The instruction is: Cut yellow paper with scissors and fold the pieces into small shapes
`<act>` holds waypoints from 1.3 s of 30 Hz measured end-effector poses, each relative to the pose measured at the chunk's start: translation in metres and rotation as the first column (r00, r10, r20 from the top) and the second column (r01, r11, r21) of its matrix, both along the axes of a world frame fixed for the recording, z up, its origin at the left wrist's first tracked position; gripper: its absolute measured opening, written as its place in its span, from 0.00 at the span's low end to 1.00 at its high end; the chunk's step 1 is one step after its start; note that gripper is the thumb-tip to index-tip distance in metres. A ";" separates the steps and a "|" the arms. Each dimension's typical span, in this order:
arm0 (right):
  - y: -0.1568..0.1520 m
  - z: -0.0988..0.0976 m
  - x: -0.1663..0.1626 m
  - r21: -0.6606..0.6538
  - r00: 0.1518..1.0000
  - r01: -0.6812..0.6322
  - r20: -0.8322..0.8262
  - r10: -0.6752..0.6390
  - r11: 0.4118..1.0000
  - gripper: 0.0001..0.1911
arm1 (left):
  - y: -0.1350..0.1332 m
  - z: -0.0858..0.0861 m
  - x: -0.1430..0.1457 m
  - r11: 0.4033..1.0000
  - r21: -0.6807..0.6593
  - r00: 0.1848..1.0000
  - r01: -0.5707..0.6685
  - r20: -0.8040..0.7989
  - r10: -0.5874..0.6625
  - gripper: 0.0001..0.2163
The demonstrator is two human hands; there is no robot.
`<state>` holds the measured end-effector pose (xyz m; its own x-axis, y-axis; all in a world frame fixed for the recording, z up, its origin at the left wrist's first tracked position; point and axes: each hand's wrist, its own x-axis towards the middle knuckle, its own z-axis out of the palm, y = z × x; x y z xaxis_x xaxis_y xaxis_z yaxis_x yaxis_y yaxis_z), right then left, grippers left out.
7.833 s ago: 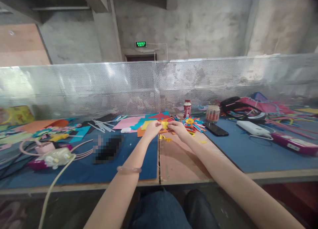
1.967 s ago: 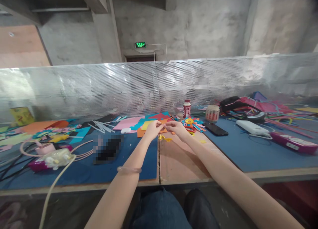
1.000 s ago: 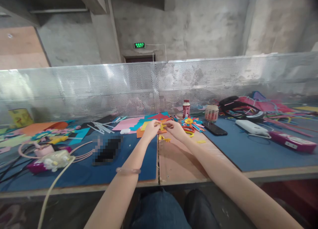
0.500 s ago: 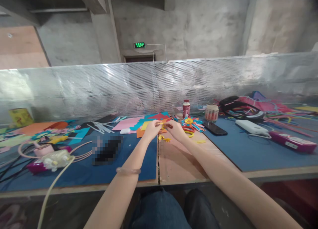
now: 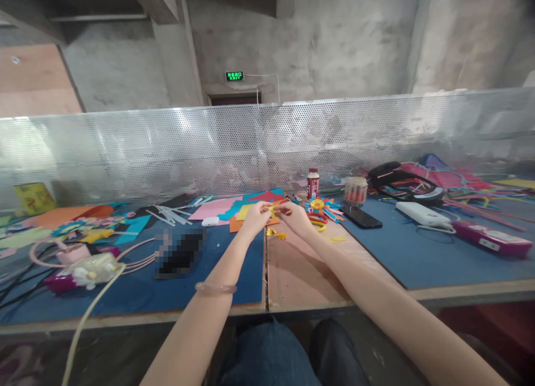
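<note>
Both hands meet over the middle of the table. A small yellow piece of paper (image 5: 273,208) is pinched between the fingertips of my left hand (image 5: 258,216) and my right hand (image 5: 293,214). Its exact shape is too small to make out. Just below the hands lie several yellow paper scraps (image 5: 276,235) on the bare wooden strip (image 5: 301,280). To the right of my right hand are a paper flower (image 5: 318,204) with a yellow centre and a pair of scissors (image 5: 320,224) with red and yellow handles, partly hidden.
Coloured paper sheets (image 5: 217,208) and white sticks (image 5: 167,213) lie behind and left. A bottle (image 5: 313,184), a jar (image 5: 356,191), a black phone (image 5: 361,216) and a power strip (image 5: 492,239) stand or lie right. Cables and a plug strip (image 5: 86,270) occupy the left. A perforated metal screen (image 5: 234,146) closes the back.
My fingers have shifted slightly around the yellow paper, with the right fingers a little more extended. Everything else stays where it was.
</note>
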<state>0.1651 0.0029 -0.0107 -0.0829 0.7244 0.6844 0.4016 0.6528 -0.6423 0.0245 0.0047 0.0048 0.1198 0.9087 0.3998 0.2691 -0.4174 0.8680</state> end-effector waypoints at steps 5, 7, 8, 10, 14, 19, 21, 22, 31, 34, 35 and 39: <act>0.000 -0.001 -0.001 0.013 0.997 -0.055 -0.047 0.055 0.998 0.07 | -0.011 0.008 0.004 0.994 -0.093 0.997 0.055 0.063 -0.049 0.08; 0.000 -0.002 -0.001 0.018 0.997 -0.054 -0.047 0.055 0.998 0.06 | -0.012 0.009 0.005 0.992 -0.101 0.996 0.071 0.069 -0.064 0.06; -0.001 -0.002 -0.001 0.022 0.998 -0.049 -0.042 0.050 0.999 0.06 | -0.012 0.009 0.005 0.993 -0.099 0.995 0.071 0.074 -0.064 0.06; -0.001 -0.002 -0.002 0.034 0.999 -0.038 -0.026 0.039 0.999 0.06 | -0.011 0.009 0.005 0.993 -0.092 0.994 0.070 0.084 -0.063 0.05; 0.001 -0.003 -0.003 0.056 1.000 -0.017 0.005 0.017 0.998 0.06 | -0.008 0.006 0.004 0.993 -0.091 0.993 0.074 0.098 -0.065 0.05; 0.006 -0.005 -0.003 0.137 0.998 -0.026 0.052 0.019 0.990 0.08 | -0.004 0.003 0.003 0.986 -0.132 0.976 0.107 0.204 -0.078 0.06; 0.006 -0.005 -0.003 0.178 0.996 -0.034 0.087 0.019 0.984 0.09 | -0.004 0.002 0.003 0.979 -0.140 0.959 0.148 0.263 -0.108 0.07; 0.006 -0.005 -0.002 0.195 0.995 -0.039 0.103 0.019 0.980 0.09 | -0.004 0.002 0.003 0.977 -0.138 0.951 0.162 0.284 -0.118 0.07; 0.002 -0.003 -0.002 0.303 0.980 -0.040 0.198 -0.022 0.952 0.07 | -0.006 0.007 0.003 0.989 -0.134 0.989 0.058 0.141 -0.038 0.10; 0.003 -0.004 -0.002 0.300 0.982 -0.049 0.190 -0.010 0.953 0.07 | -0.006 0.007 0.002 0.992 -0.125 0.991 0.027 0.134 -0.010 0.12; 0.003 -0.004 -0.002 0.296 0.983 -0.052 0.183 -0.003 0.954 0.07 | -0.006 0.007 0.002 0.993 -0.115 0.991 0.027 0.134 -0.012 0.13; 0.003 -0.003 0.000 0.225 0.993 -0.036 0.116 0.010 0.974 0.09 | -0.003 0.004 0.001 0.997 -0.074 0.991 0.022 0.130 -0.012 0.12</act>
<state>0.1648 0.0057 -0.0141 -0.1841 0.5485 0.8157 0.4463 0.7860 -0.4278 0.0258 0.0016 0.0089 0.0873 0.9352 0.3432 0.1458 -0.3528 0.9243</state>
